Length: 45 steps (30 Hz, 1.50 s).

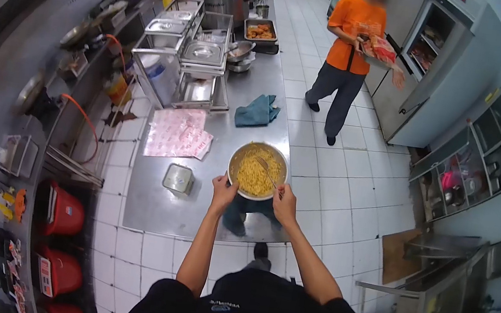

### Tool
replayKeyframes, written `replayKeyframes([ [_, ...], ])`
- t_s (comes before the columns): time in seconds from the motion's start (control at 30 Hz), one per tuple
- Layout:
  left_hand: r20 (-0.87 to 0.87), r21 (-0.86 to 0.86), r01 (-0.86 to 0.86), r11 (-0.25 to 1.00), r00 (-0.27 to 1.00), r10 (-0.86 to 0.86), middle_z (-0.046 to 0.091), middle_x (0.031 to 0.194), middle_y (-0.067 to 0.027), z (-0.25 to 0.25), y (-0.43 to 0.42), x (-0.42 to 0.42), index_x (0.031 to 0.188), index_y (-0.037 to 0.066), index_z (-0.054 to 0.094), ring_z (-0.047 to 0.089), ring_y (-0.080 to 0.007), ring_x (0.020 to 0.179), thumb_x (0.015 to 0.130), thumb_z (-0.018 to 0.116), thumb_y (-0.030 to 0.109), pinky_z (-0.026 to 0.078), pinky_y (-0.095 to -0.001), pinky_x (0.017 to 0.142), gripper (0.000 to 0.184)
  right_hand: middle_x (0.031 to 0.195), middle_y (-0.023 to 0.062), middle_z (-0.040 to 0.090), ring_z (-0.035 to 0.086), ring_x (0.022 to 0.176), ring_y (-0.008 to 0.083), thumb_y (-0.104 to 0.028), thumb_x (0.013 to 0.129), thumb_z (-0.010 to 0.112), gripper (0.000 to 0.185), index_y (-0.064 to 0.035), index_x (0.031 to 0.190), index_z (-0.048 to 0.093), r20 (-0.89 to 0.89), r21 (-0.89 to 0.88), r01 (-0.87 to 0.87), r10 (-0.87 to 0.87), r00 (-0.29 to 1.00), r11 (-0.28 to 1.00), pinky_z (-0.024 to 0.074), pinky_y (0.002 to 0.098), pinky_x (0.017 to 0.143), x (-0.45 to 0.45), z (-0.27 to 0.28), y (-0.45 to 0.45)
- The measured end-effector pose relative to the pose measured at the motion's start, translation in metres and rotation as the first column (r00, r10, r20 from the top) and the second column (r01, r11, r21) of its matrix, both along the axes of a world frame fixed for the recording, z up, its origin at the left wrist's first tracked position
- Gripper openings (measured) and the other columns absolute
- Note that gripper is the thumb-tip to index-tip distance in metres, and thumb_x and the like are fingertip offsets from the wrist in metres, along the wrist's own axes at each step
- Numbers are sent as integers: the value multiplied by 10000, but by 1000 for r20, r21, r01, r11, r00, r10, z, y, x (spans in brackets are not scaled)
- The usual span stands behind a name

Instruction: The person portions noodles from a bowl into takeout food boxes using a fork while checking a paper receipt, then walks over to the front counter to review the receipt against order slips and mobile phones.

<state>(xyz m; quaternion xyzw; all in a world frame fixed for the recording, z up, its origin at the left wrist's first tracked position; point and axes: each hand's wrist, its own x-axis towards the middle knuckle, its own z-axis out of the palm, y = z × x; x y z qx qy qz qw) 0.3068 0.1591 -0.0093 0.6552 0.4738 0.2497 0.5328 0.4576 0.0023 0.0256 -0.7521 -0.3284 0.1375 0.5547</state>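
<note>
A round metal bowl [232, 173] holds a heap of yellow food [253, 173] that looks like rice. It is at the near right part of the steel table [202, 217]. My left hand [224, 191] is closed on the bowl's near left rim. At the near right rim, my right hand [284, 202] is closed on the handle of a metal spoon [269, 175], whose head rests in the yellow food. Whether the right fingers also grip the rim, I cannot tell. Left of the bowl stands a small square container [178, 179] with a pale top.
Pink printed paper sheets [176, 132] and a teal cloth [258, 111] lie beyond the bowl. Lidded steel pans [204, 52] and a tray of orange-brown food [261, 30] stand farther back. A person in an orange shirt [356, 23] carries packaged food beside the fridge [452, 63].
</note>
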Motion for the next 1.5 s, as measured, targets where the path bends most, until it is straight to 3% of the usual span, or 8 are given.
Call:
replayKeyframes([
  [0.47, 125, -479, -275, 834, 919, 375, 632, 829, -36, 10, -44, 74, 1392, 103, 420, 576, -74, 632, 935, 584, 143, 440, -209, 511, 488, 749, 182, 617, 626, 727, 359, -160, 903, 536, 143, -55, 1000, 534, -6, -443, -462, 513, 859, 769, 485, 428, 663, 152, 12, 81],
  [0.73, 36, -550, -644, 532, 618, 785, 610, 974, -132, 13, -83, 141, 1265, 59, 326, 658, -195, 811, 895, 634, 101, 545, -278, 607, 483, 687, 86, 610, 581, 634, 160, -109, 839, 592, 167, -50, 995, 594, -414, -32, -914, 827, 380, 404, 461, 334, 606, 259, 33, 130],
  [0.93, 120, -623, -692, 366, 378, 918, 566, 1018, -145, 17, -94, 182, 1098, 93, 314, 654, -255, 866, 888, 615, 64, 598, -389, 704, 368, 803, 36, 639, 575, 631, 127, -173, 880, 602, 220, -27, 1043, 580, -306, -356, -914, 900, 309, 193, 462, 277, 582, 276, 40, 157],
  [1.0, 120, -631, -707, 321, 319, 940, 550, 1001, -123, 19, -94, 193, 1131, 100, 319, 631, -219, 820, 885, 628, 67, 585, -369, 690, 396, 849, 48, 654, 588, 637, 135, -216, 894, 602, 247, -27, 1053, 587, -666, -149, -988, 743, 68, -44, 480, 296, 595, 276, 46, 174],
  [1.13, 32, -517, -827, 219, 238, 971, 538, 964, -64, 20, -96, 199, 1206, 103, 349, 550, -142, 749, 883, 635, 73, 499, -268, 642, 433, 850, 44, 663, 576, 634, 120, -296, 909, 635, 299, -19, 1019, 610, -459, -38, -991, 883, -95, -126, 470, 267, 590, 260, 63, 202],
  [1.27, 12, -414, -884, 219, 235, 972, 553, 896, -31, 11, -83, 189, 1205, 84, 413, 545, -100, 721, 914, 584, 87, 442, -224, 576, 338, 779, 60, 651, 566, 648, 129, -296, 903, 653, 295, -14, 988, 630, -361, 62, -990, 927, 99, 129, 462, 267, 608, 230, 21, 232],
  [1.37, 3, -302, -914, 270, 283, 959, 562, 877, -21, -5, -73, 171, 1254, 64, 460, 530, -85, 648, 939, 541, 96, 414, -212, 504, 327, 724, 190, 636, 624, 680, 304, -251, 915, 579, 282, 21, 894, 649, -70, -135, -813, 813, 577, 566, 491, 393, 677, 205, -9, 247],
  [1.5, -21, -250, -901, 355, 371, 928, 551, 806, -12, -6, -60, 153, 1258, 27, 490, 516, -75, 624, 925, 549, 69, 405, -212, 498, 342, 844, 238, 629, 613, 836, 404, -242, 934, 488, 304, 15, 920, 650, 11, -245, -773, 799, 602, 585, 475, 479, 785, 186, -48, 254],
])
